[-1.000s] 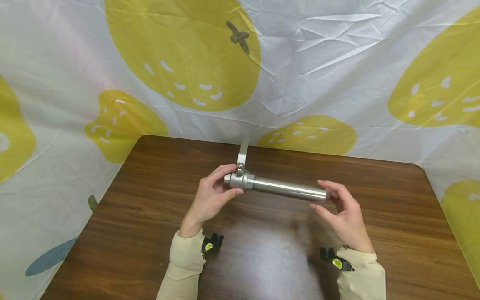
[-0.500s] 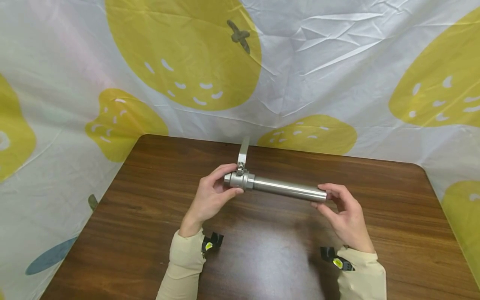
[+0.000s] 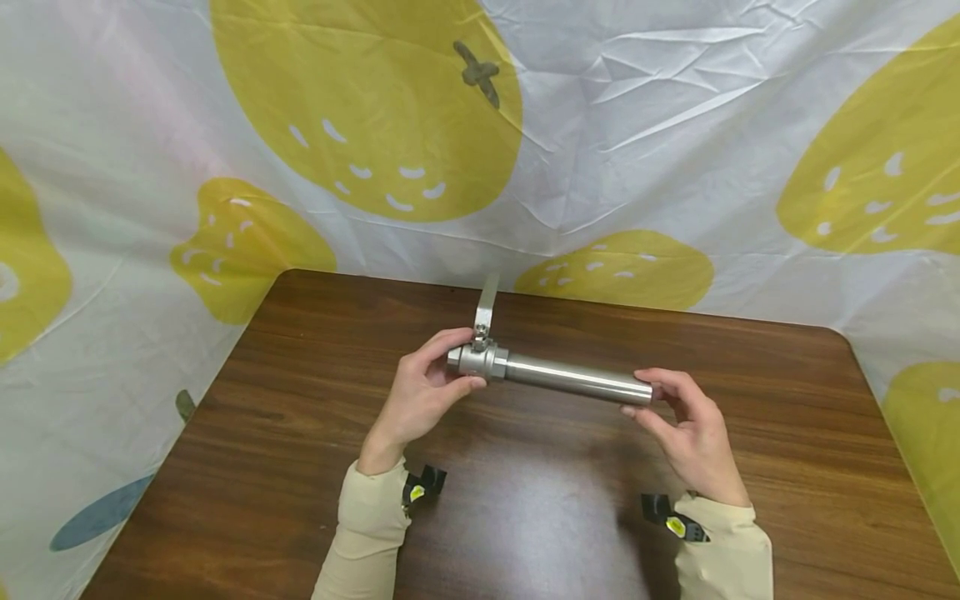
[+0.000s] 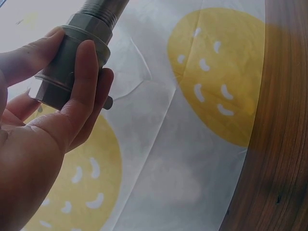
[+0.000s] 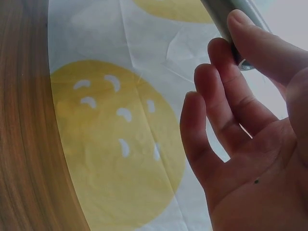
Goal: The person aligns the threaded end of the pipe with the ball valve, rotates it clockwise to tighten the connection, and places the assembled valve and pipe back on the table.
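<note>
A silver ball valve (image 3: 476,360) with a flat lever handle (image 3: 487,305) is joined to a long shiny metal pipe (image 3: 577,379). My left hand (image 3: 420,392) grips the valve body, thumb in front and fingers behind. At the pipe's far end my right hand (image 3: 686,425) pinches it between thumb and fingertips. Some pipe thread (image 4: 103,10) shows beside the valve's hex end in the left wrist view. In the right wrist view the pipe's end (image 5: 245,64) lies between thumb and fingers, the other fingers loosely bent.
Below the hands lies a brown wood-grain table (image 3: 300,350) with rounded back corners. A white cloth (image 3: 600,150) printed with yellow fruit hangs behind it and at both sides. Each wrist wears a small black camera (image 3: 423,485).
The right hand has shifted very slightly at the pipe's end. The valve, the pipe and the left hand look almost unmoved.
</note>
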Available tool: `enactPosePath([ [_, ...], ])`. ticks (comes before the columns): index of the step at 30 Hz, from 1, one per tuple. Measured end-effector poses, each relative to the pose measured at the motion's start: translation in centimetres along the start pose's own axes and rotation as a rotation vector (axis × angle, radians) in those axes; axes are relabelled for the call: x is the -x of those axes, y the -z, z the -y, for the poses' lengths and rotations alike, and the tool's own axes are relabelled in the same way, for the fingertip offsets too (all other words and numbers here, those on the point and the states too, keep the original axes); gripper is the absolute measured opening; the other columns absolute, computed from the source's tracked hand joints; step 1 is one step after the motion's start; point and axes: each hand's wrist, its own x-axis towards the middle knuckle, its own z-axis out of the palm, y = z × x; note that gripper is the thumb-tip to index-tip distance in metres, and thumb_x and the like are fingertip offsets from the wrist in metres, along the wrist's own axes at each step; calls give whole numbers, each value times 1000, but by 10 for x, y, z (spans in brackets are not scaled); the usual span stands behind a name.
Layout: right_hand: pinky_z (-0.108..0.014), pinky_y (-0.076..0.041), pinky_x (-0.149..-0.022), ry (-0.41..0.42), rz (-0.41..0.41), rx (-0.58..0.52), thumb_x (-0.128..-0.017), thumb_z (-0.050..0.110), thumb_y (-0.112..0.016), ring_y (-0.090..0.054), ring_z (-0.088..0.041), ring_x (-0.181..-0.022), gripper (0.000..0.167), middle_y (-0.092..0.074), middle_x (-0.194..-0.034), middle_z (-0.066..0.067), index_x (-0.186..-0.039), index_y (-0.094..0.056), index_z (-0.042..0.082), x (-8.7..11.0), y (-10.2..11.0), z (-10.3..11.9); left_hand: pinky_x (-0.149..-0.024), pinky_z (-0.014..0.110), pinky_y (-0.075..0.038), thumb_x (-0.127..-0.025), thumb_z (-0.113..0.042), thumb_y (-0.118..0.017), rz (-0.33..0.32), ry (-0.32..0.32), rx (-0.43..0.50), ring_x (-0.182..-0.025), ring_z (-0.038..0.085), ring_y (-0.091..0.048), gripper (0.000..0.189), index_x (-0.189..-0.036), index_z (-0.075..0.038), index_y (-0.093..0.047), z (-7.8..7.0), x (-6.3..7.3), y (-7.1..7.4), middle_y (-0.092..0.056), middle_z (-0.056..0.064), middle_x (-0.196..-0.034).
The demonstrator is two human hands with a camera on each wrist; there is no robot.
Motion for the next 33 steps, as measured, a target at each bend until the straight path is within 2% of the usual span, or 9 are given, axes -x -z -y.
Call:
enactPosePath([
  [8, -10, -46, -80, 4, 0, 21, -67, -24, -73, -54, 0, -87, 51, -60, -106, 21, -113, -61, -6, 0, 0, -2, -85, 16, -51, -75, 17, -72, -1, 2, 9, -103, 12, -55, 55, -126, 9, -54, -1, 0, -1, -53, 24, -126],
  [16, -8, -46, -82, 48, -5, 41, -67, -22, -74, -55, 0, -88, 54, -61, -106, 19, -116, -61, -4, -1, 0, 1, -85, 16, -51, -75, 16, -72, 2, -2, 8, -103, 11, -55, 55, -127, 9, -53, 0, 0, 0, -52, 24, -126],
  [21, -10, -47, -83, 40, -5, 48, -67, -21, -75, -55, 0, -89, 54, -62, -107, 19, -116, -62, -3, -1, 1, 0, -86, 16, -51, -75, 16, -72, 6, -10, 4, -104, 12, -55, 55, -127, 9, -53, 0, 0, 0, -52, 24, -127],
  [25, -12, -47, -82, 12, 6, 58, -68, -18, -76, -55, -1, -86, 53, -62, -101, 17, -117, -63, -2, -1, 2, -1, -86, 17, -52, -75, 16, -71, 6, -13, 7, -104, 12, -55, 55, -127, 9, -53, 0, 0, 0, -52, 24, -126],
  [30, -12, -47, -80, 42, 0, 39, -68, -17, -76, -55, -4, -84, 51, -62, -94, 8, -116, -64, -3, -2, 2, -1, -86, 17, -52, -75, 17, -71, 8, -15, 15, -104, 12, -55, 55, -126, 10, -53, 0, 0, 0, -52, 26, -126],
  [33, -11, -47, -80, 42, 2, 37, -70, -16, -76, -56, -4, -84, 50, -63, -95, 8, -116, -64, -2, -2, 2, 0, -86, 17, -52, -75, 18, -71, 9, -20, 16, -104, 12, -55, 55, -126, 11, -53, 1, 0, 0, -52, 26, -125],
])
